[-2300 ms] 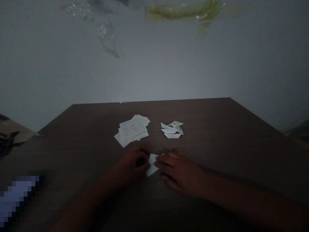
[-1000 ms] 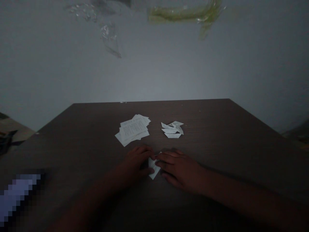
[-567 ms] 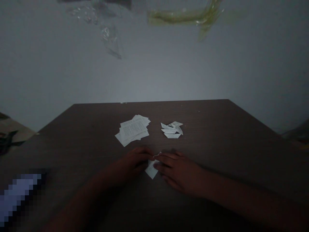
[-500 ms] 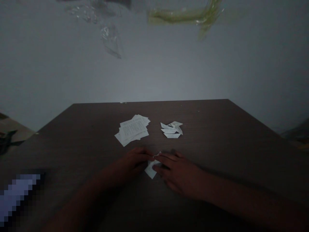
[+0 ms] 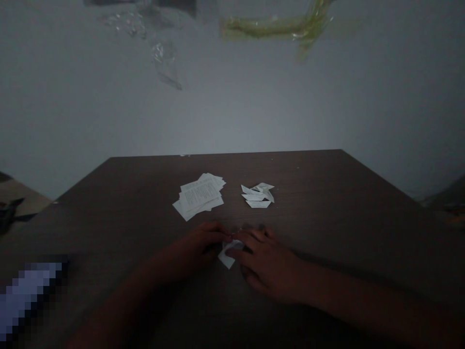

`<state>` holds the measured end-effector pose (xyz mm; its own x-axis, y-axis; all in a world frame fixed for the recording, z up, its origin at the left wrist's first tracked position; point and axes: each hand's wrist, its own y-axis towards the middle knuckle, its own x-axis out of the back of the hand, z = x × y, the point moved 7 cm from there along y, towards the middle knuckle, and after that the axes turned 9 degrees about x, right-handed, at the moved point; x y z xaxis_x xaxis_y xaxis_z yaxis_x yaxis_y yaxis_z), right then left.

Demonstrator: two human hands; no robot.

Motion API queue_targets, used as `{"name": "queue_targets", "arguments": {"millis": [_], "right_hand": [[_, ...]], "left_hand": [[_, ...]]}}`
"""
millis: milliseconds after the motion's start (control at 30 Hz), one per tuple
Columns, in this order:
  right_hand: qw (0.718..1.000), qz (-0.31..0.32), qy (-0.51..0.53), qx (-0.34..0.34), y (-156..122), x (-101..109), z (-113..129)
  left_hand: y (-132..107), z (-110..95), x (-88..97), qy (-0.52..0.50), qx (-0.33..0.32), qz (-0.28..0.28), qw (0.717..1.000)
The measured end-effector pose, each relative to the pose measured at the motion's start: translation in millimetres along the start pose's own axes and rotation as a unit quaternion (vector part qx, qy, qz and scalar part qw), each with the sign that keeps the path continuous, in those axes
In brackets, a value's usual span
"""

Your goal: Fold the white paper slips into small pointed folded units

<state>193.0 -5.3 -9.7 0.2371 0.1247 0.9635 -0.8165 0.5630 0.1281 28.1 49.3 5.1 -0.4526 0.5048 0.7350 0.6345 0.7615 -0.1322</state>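
A small piece of white printed paper (image 5: 227,259) lies on the dark table between my hands, partly folded, one pointed corner towards me. The fingertips of my left hand (image 5: 201,245) are closed on its upper left edge. My right hand (image 5: 271,264) covers its right side, with thumb and fingers drawn together on the paper and pressing it near the fold. The fingers hide much of the paper's upper part. Beyond my left hand is a loose pile of printed paper sheets (image 5: 201,194). Several folded paper pieces with slanted ends (image 5: 257,198) lie beyond my right hand.
The dark wooden table (image 5: 308,194) reaches back to a pale wall (image 5: 236,111). A blurred-out flat object with a dark edge (image 5: 32,291) lies at the near left. Clear tape (image 5: 165,63) and yellowish tape (image 5: 269,28) stick to the wall.
My right thumb has slid slightly left over the paper, and the right fingers have moved a little. The left hand stays nearly still. The pile and the folded pieces have not moved.
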Motion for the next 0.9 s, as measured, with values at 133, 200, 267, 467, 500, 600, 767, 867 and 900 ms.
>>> {"name": "queue_targets", "arguments": {"millis": [133,200,267,467,500,600,767,867,900], "right_hand": [[1.0,0.018,-0.007,0.013,0.6,-3.4,3.2],[0.999,0.032,-0.013,0.02,0.0,-4.2,6.6],[0.999,0.034,-0.01,0.021,-1.5,-3.1,8.1],[0.999,-0.002,0.032,0.011,-6.5,-0.9,1.3],[0.999,-0.003,0.04,0.009,-6.9,-1.5,-0.4],[0.999,0.014,0.05,0.005,-7.3,-3.5,-4.7],[0.999,0.037,0.032,-0.007,-7.7,-2.2,-13.0],[0.999,0.027,-0.002,-0.023,-8.4,1.3,-22.3],[0.999,0.021,-0.017,-0.033,-9.0,2.9,-26.9]], "left_hand": [[0.0,-1.8,0.3,0.0,0.004,-0.003,1.0],[-0.1,-1.7,0.2,-0.001,0.006,-0.003,1.0],[-0.6,-0.9,-0.1,0.0,0.004,-0.007,1.0],[-1.7,1.8,-7.0,0.025,0.01,-0.022,0.999],[-1.3,2.1,-7.9,0.029,0.014,-0.029,0.999],[0.3,1.7,-9.5,0.039,0.026,-0.042,0.998],[-0.4,-1.3,-9.4,0.065,0.038,-0.033,0.997],[-0.8,-0.6,-8.9,0.074,0.032,-0.041,0.996],[-0.5,0.4,-9.4,0.074,0.028,-0.043,0.996]]}}
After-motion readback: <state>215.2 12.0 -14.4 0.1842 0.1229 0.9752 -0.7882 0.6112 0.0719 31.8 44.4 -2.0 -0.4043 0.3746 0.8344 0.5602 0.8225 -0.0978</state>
